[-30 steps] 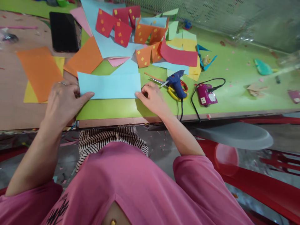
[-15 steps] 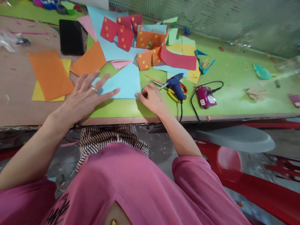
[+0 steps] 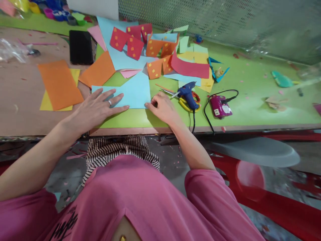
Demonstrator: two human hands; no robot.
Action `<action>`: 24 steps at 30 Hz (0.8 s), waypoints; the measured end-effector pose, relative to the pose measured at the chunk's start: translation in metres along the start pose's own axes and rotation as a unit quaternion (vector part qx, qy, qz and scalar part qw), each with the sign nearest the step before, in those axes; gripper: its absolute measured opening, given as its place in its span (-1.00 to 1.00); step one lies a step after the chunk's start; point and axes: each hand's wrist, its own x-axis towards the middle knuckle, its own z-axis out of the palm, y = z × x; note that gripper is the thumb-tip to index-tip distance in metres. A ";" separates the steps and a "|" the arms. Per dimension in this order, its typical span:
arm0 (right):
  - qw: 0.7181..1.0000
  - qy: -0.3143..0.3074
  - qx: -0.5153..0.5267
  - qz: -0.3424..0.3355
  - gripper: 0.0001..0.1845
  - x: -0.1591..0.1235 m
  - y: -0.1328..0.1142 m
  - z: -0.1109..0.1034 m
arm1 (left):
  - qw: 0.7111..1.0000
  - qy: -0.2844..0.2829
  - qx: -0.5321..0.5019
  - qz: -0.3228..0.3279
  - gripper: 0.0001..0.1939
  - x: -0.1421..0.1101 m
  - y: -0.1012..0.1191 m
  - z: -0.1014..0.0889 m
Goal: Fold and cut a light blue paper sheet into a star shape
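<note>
A light blue sheet of paper [image 3: 137, 92] lies before me on the green tabletop. My left hand [image 3: 96, 106], with a ring on one finger, rests flat with spread fingers on the left part of this sheet. At the sheet's lower right corner, my right hand [image 3: 163, 108] has its fingers curled and the thumb at the paper's edge. A blue glue gun [image 3: 188, 94] lies just right of that hand, over scissors [image 3: 184, 104] with yellow and orange handles. Orange paper [image 3: 98, 69] lies beyond my left hand.
Behind the sheet stand folded red pieces [image 3: 135, 48] and orange pieces [image 3: 154, 69] with yellow squares. A black tablet-like object [image 3: 80, 47] lies back left, near another orange sheet [image 3: 60, 85]. A magenta box [image 3: 220, 106] with a cable sits to the right.
My left hand has come down flat onto the blue sheet, whose left part now lies straighter under the fingers. My right hand stays at the corner. The view has shifted slightly.
</note>
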 end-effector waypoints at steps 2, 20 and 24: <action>1.000 0.001 -0.002 -0.005 -0.68 -0.002 0.001 0.000 | 1.000 0.003 0.011 0.002 -0.34 0.002 0.001 0.001; 0.974 0.024 -0.166 -0.155 -0.49 -0.051 -0.032 0.013 | 0.999 0.007 0.002 0.038 -0.38 0.006 0.007 0.009; 0.978 0.059 -0.170 -0.104 -0.50 -0.062 -0.013 0.003 | 0.999 0.007 -0.043 0.010 -0.40 0.005 0.009 0.007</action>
